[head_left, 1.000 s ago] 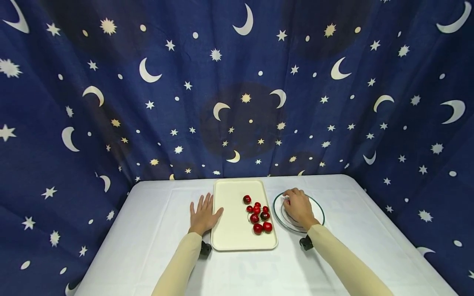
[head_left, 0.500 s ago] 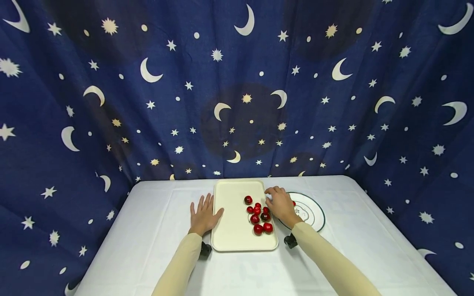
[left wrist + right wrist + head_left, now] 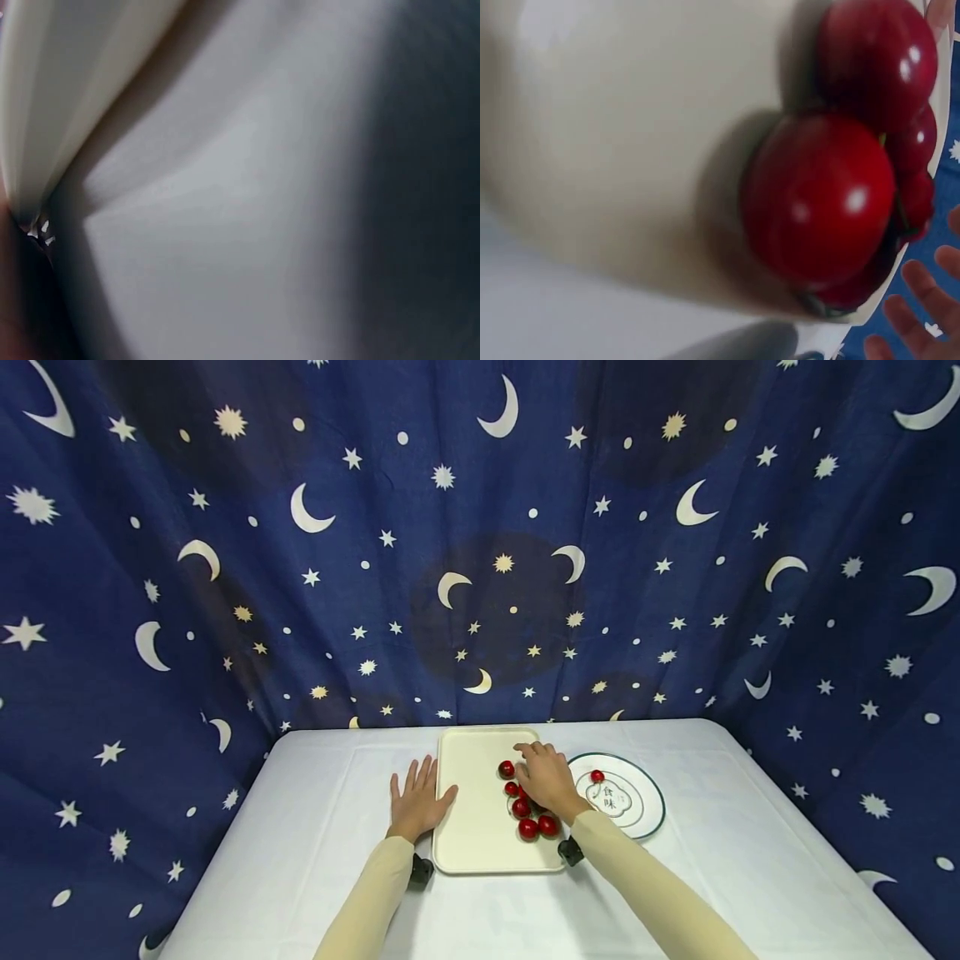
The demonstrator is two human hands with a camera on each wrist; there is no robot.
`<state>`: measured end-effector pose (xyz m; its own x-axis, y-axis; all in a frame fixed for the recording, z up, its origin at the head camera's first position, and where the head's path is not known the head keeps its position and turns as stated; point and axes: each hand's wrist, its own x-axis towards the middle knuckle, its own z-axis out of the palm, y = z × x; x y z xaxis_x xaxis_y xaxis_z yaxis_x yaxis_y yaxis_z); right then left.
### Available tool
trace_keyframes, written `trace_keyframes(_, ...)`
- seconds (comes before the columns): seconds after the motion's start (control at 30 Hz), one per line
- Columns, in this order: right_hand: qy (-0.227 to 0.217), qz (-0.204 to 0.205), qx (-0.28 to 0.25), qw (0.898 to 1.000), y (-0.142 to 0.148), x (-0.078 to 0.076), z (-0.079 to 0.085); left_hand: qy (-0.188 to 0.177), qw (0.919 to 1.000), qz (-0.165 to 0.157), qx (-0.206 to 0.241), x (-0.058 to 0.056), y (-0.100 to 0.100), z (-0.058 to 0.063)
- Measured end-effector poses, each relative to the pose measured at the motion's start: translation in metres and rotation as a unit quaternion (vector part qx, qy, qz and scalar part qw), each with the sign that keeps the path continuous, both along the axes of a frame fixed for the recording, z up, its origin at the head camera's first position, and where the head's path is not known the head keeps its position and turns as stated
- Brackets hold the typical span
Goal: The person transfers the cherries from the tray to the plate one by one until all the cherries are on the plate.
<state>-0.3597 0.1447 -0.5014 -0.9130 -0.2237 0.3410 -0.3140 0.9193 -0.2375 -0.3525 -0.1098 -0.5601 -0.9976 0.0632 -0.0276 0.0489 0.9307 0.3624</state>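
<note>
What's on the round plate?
One red cherry, beside a printed emblem. The right hand and sleeve hide a bit of the plate's tray-side edge in the head view; can't tell what's under there.

Cherries point(image 3: 528, 830) are being seen red, the tray point(image 3: 472, 835) cream, the plate point(image 3: 649, 802) green-rimmed white, the curtain point(image 3: 360, 602) moon-and-star-patterned navy.
</note>
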Motion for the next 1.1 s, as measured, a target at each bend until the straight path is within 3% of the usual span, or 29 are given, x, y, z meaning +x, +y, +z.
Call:
trace_keyframes(0.23, -0.037, 0.013, 0.031, 0.999, -0.012, 0.001, -0.004, 0.003, 1.0, 0.008, 0.0, 0.001, -0.003, -0.004)
trace_keyframes(0.6, -0.046, 0.004, 0.068, 0.997, -0.016, -0.004, -0.009, 0.004, 1.0, 0.0, 0.002, -0.002, 0.0, -0.004)
trace_keyframes(1.1, -0.039, -0.011, 0.057, 0.998, -0.02, -0.001, -0.005, 0.014, 0.9999, -0.003, 0.001, -0.004, -0.001, -0.006)
